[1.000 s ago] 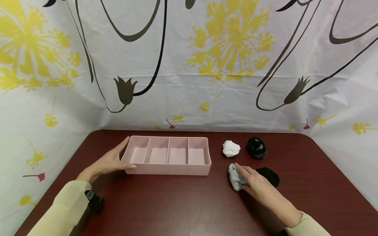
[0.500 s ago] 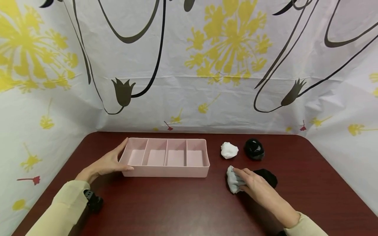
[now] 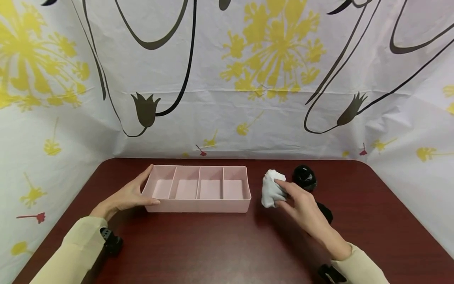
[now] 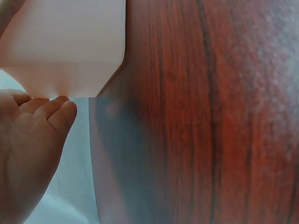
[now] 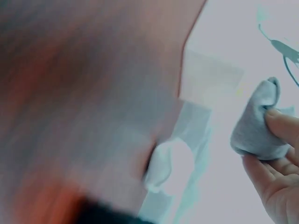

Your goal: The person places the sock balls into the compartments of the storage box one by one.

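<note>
My left hand [image 3: 129, 195] grips the left end of a pink divided tray [image 3: 198, 206], its thumb along the front wall. In the left wrist view the fingertips press against the tray's end wall [image 4: 60, 79]. My right hand [image 3: 306, 211] pinches a light grey rolled sock [image 3: 271, 196] between thumb and fingers, lifted over the table right of the tray. In the head view the sock overlaps a white bundle [image 3: 276, 173], which shows separately in the right wrist view. The tray's several compartments hold nothing.
A shiny black rounded bundle [image 3: 304, 177] lies at the back right. Behind my right hand a dull black bundle [image 3: 326, 213] is partly hidden. A patterned white sheet [image 3: 213, 118] hangs along the far and side edges of the dark red table [image 3: 213, 248].
My right hand has picked up the grey sock from the table and moved it up and slightly left, towards the white bundle. The left hand stays on the tray.
</note>
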Demonstrator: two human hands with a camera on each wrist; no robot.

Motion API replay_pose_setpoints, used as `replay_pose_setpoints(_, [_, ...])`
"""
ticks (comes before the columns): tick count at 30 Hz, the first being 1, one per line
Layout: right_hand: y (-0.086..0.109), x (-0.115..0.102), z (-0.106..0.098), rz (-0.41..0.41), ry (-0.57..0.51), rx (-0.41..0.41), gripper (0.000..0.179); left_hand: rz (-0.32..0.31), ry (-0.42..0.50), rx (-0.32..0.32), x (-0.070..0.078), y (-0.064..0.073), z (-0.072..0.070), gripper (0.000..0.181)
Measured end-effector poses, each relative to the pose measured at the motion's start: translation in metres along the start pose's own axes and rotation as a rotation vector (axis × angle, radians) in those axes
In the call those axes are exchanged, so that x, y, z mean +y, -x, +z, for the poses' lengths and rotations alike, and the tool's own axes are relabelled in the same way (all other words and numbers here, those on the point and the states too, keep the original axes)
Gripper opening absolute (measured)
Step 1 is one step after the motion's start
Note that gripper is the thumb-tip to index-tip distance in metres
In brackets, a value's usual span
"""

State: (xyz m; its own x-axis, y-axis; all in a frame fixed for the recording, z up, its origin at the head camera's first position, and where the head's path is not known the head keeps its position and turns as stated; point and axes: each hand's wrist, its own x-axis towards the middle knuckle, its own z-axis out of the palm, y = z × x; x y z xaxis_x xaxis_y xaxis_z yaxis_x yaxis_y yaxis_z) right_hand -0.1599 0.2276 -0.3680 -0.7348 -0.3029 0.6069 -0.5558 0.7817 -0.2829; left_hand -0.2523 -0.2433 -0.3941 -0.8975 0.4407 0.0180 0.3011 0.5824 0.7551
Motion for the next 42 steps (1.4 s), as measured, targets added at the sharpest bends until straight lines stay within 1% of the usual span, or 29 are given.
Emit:
replay_pose_setpoints(2, [-0.009, -0.004, 0.005, 0.013, -0.041, 0.039, 0.06, 0.004, -0.012, 0.008, -0.001, -0.001, 0.0, 0.118])
replay_pose_setpoints(5, [-0.02, -0.011, 0.014, 0.033, -0.097, 0.055, 0.058, 0.015, -0.028, 0.019, -0.002, -0.002, 0.001, 0.117])
replay_pose_setpoints(8, [-0.03, -0.017, 0.023, 0.057, -0.156, 0.043, 0.056, 0.022, -0.029, 0.024, -0.003, -0.003, 0.002, 0.116])
replay_pose_setpoints(11, [-0.038, -0.021, 0.032, 0.075, -0.207, 0.013, 0.055, 0.021, -0.026, 0.024, -0.003, -0.003, 0.003, 0.116])
replay_pose_setpoints(14, [-0.043, -0.024, 0.039, 0.052, -0.217, -0.002, 0.055, 0.021, -0.032, 0.026, -0.001, -0.003, 0.003, 0.116])
replay_pose_setpoints(19, [-0.049, -0.024, 0.051, -0.034, -0.162, -0.011, 0.056, 0.015, -0.043, 0.027, -0.002, -0.003, 0.003, 0.115])
replay_pose_setpoints(21, [-0.051, -0.024, 0.055, -0.061, -0.135, -0.021, 0.056, 0.009, -0.046, 0.027, -0.002, -0.003, 0.003, 0.115])
replay_pose_setpoints(23, [-0.053, -0.024, 0.058, -0.071, -0.113, -0.042, 0.055, 0.009, -0.044, 0.024, -0.003, -0.003, 0.003, 0.115])
replay_pose_setpoints(29, [-0.061, -0.03, 0.061, -0.051, -0.061, -0.123, 0.05, 0.025, -0.044, 0.019, -0.004, -0.001, 0.002, 0.114])
replay_pose_setpoints(37, [-0.069, -0.038, 0.066, -0.039, 0.04, -0.233, 0.047, 0.035, -0.04, 0.02, -0.001, 0.0, 0.001, 0.115])
replay_pose_setpoints(42, [-0.072, -0.039, 0.069, -0.052, 0.081, -0.261, 0.046, 0.039, -0.049, 0.023, -0.002, 0.0, 0.001, 0.114])
